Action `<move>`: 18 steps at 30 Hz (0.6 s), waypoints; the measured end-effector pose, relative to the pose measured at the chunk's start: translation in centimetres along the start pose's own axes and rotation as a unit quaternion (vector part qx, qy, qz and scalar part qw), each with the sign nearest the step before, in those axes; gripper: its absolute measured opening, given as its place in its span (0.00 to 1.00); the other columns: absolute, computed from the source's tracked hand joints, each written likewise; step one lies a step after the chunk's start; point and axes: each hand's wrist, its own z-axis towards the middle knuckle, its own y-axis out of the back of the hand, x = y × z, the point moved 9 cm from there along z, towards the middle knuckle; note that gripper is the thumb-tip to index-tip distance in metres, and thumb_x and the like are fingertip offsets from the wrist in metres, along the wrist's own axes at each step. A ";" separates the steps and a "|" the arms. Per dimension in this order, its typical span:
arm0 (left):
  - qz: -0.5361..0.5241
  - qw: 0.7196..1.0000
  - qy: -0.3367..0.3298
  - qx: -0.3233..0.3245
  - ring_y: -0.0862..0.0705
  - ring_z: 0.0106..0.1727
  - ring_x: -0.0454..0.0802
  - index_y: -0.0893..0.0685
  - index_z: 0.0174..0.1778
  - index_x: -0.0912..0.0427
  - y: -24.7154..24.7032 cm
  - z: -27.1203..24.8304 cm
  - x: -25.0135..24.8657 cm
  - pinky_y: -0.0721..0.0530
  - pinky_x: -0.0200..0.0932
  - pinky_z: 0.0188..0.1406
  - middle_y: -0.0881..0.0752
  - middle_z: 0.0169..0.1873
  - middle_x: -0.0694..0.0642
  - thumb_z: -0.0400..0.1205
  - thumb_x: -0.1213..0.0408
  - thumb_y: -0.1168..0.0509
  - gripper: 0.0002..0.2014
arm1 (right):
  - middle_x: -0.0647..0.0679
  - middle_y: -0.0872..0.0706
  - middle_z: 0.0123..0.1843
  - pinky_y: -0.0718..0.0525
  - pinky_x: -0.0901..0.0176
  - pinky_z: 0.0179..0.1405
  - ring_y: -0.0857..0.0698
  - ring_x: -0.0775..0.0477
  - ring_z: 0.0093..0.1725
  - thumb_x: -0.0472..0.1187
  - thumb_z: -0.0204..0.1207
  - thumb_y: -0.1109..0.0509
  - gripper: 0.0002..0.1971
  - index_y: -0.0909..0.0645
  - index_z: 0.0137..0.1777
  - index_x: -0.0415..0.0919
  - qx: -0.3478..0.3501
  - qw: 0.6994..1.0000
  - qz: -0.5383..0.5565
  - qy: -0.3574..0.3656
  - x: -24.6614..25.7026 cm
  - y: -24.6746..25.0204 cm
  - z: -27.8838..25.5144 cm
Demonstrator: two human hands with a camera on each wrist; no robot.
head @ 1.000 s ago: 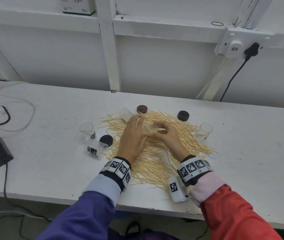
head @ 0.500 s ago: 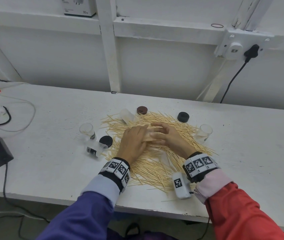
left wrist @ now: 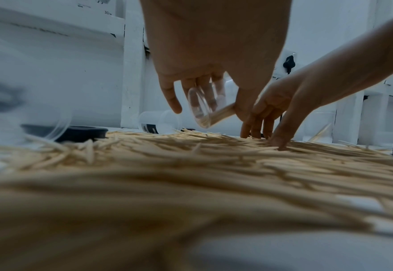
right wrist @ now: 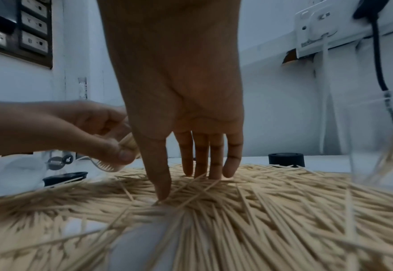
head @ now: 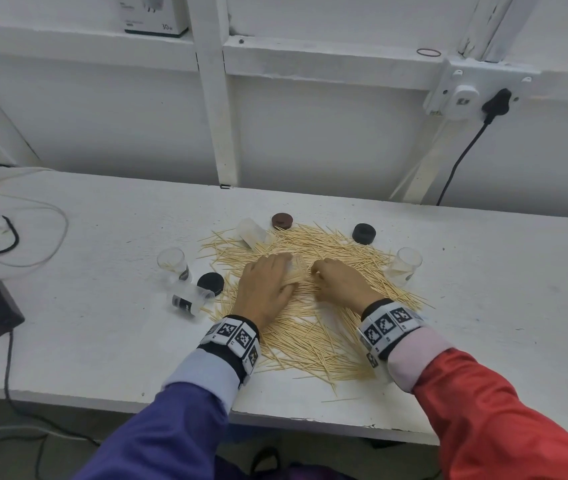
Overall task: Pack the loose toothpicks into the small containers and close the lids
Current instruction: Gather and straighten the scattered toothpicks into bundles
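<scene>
Because the toothpicks [head: 310,306] lie in one wide flat heap at the middle of the white table [head: 483,306], both hands work directly above it. The left hand [head: 268,289] curls its fingers and thumb around a clear container [left wrist: 204,108], tilted with its mouth low toward the heap, probably so that sticks can slide in sideways; some toothpicks are already inside it. The right hand [head: 341,285], just beside it at 3 o'clock, holds nothing: its fingers [right wrist: 200,154] are straight and a little spread, and the tips press down into the pile, I think to rake a small bunch together. Other containers wait around the heap, so they are easy to reach: one upright [head: 171,261] and one fallen [head: 189,299] at 9 o'clock, one lying [head: 251,232] at 11 o'clock, one upright [head: 404,266] at 3 o'clock. All lids are off: black [head: 210,283], brown [head: 282,220], black [head: 364,233]. Most of the work seems not yet done.
</scene>
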 end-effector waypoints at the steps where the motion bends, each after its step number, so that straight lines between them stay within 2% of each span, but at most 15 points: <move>1: 0.002 1.000 0.000 0.001 0.24 0.68 0.52 0.29 0.75 0.56 0.0 0.0 0.0 0.32 0.49 0.67 0.21 0.67 0.52 0.82 0.52 0.35 0.26 | 0.45 0.19 0.59 0.19 0.51 0.51 0.20 0.43 0.57 0.40 0.74 0.28 0.20 0.24 0.65 0.40 0.002 1.000 -0.015 0.005 0.1 0.1 0.0; 4: 0.001 1.000 0.004 0.000 0.24 0.68 0.52 0.29 0.76 0.56 0.0 0.0 0.1 0.33 0.49 0.68 0.21 0.67 0.51 0.83 0.52 0.35 0.26 | 0.45 0.18 0.57 0.21 0.51 0.50 0.20 0.43 0.57 0.52 0.72 0.24 0.25 0.23 0.64 0.40 0.014 0.999 -0.047 0.019 0.4 0.2 0.0; 6: 0.006 1.000 0.005 0.000 0.25 0.69 0.51 0.30 0.76 0.55 0.1 0.0 0.1 0.33 0.49 0.69 0.21 0.68 0.51 0.83 0.52 0.35 0.26 | 0.45 0.17 0.58 0.22 0.50 0.52 0.20 0.42 0.58 0.57 0.73 0.26 0.26 0.22 0.65 0.41 0.010 0.997 -0.065 0.028 0.6 0.1 0.1; 8: 0.009 1.000 0.007 0.000 0.25 0.69 0.52 0.30 0.76 0.55 0.1 0.0 0.1 0.33 0.50 0.69 0.21 0.68 0.51 0.83 0.52 0.36 0.26 | 0.45 0.18 0.59 0.22 0.50 0.55 0.21 0.43 0.59 0.57 0.75 0.29 0.24 0.21 0.66 0.42 -0.010 0.998 -0.063 0.026 0.5 0.3 0.1; 12: 0.009 1.000 0.016 0.000 0.25 0.69 0.52 0.30 0.76 0.55 0.2 0.0 0.3 0.33 0.50 0.69 0.21 0.68 0.51 0.83 0.51 0.36 0.26 | 0.48 0.21 0.63 0.29 0.49 0.64 0.26 0.45 0.65 0.54 0.73 0.27 0.23 0.21 0.66 0.45 -0.050 0.994 -0.084 0.045 1.0 0.8 0.1; 18: 0.005 1.000 0.020 0.005 0.25 0.69 0.52 0.30 0.76 0.55 0.0 0.0 0.4 0.33 0.51 0.70 0.21 0.68 0.51 0.83 0.50 0.35 0.27 | 0.48 0.20 0.63 0.30 0.49 0.65 0.25 0.45 0.65 0.53 0.74 0.27 0.26 0.24 0.69 0.44 -0.012 0.994 -0.082 0.072 1.4 0.6 0.3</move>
